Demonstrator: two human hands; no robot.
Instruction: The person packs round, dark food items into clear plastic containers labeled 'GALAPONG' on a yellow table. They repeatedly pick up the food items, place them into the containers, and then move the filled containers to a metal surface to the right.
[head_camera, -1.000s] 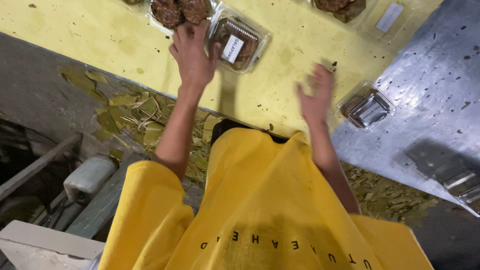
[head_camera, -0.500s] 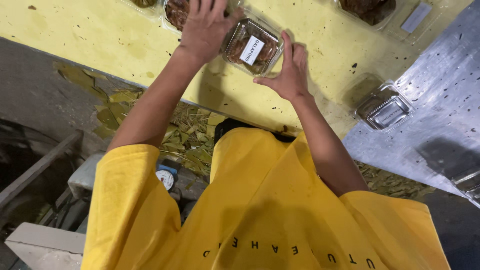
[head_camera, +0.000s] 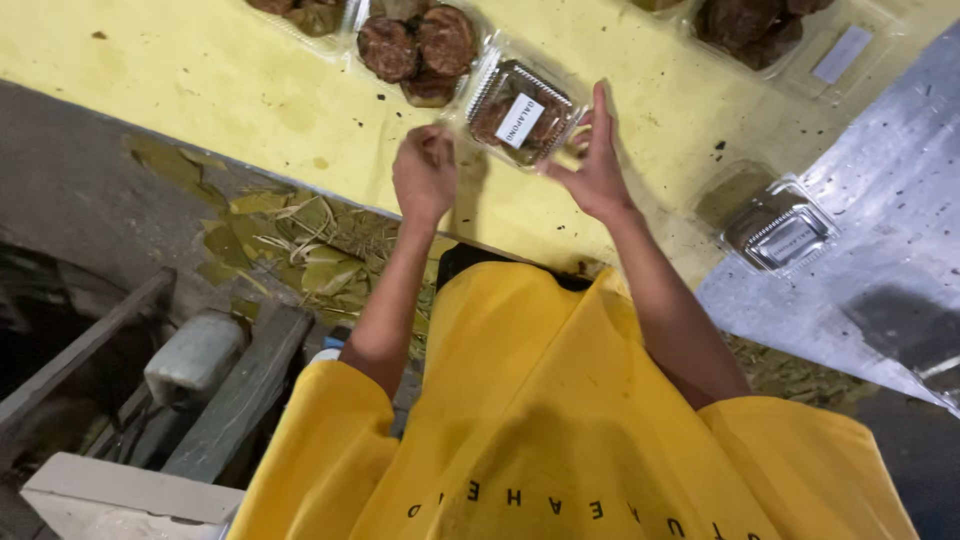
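1. A clear clamshell box (head_camera: 520, 112) of brown cakes is sitting tilted on the yellow table (head_camera: 230, 90), a white rectangular label on its lid.
2. The right hand (head_camera: 595, 165) is gripping the box's right edge, fingers spread upright.
3. The left hand (head_camera: 425, 175) is curling loosely just beside the box's left corner, holding nothing.
4. Loose brown cakes (head_camera: 420, 50) are lying just behind the box.
5. An empty clear box (head_camera: 780, 230) is resting at the table's right edge, against a metal sheet (head_camera: 880, 200).
6. Bare yellow surface is stretching leftward.
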